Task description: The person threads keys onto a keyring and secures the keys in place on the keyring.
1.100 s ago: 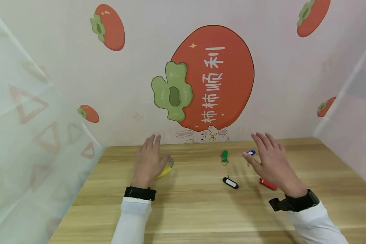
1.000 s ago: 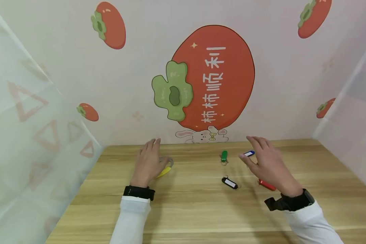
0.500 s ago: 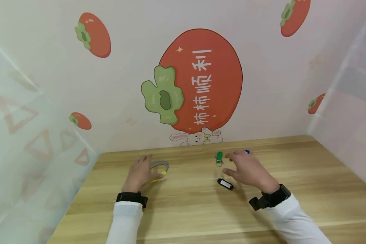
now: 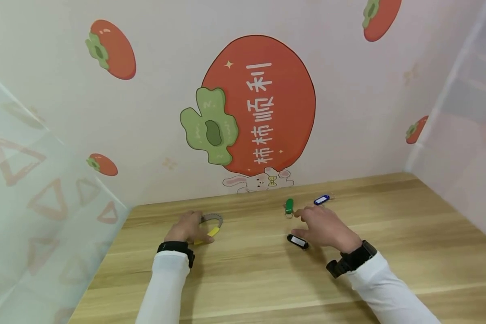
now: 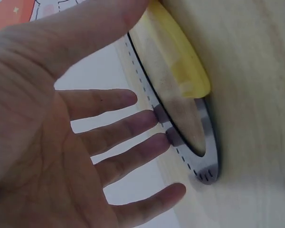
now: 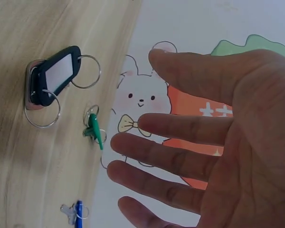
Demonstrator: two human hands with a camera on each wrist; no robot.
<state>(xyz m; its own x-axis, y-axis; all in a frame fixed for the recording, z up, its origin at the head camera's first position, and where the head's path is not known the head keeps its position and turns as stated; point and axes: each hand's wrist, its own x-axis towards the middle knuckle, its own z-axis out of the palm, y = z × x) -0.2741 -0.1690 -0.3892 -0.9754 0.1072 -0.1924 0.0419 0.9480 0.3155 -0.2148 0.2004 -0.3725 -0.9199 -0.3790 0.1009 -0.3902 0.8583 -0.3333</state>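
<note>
A ring-shaped tool with a grey metal band and a yellow grip [image 4: 213,231] lies at the left of the table. Over it reaches my left hand [image 4: 187,226], fingers straight. In the left wrist view two fingertips overlap the metal band [image 5: 210,137], and the thumb crosses the yellow end. My right hand [image 4: 325,227] hovers with extended fingers, its thumb close over a black key tag [image 4: 297,241] and its fingertips beside a green key tag [image 4: 289,205]. A blue key tag [image 4: 321,200] lies farther back. The right wrist view shows nothing between the right hand's fingers.
The wooden table [image 4: 243,279] meets a printed back wall [image 4: 162,112] with persimmon and rabbit drawings. A translucent sheet [image 4: 28,216] hangs at the left side, and a pale side wall [image 4: 465,153] stands at the right. Metal rings hang on the tags.
My right hand has moved left and down, uncovering the blue tag; the red tag is now hidden. My left hand has lowered onto the ring-shaped tool. The head view has shifted slightly.
</note>
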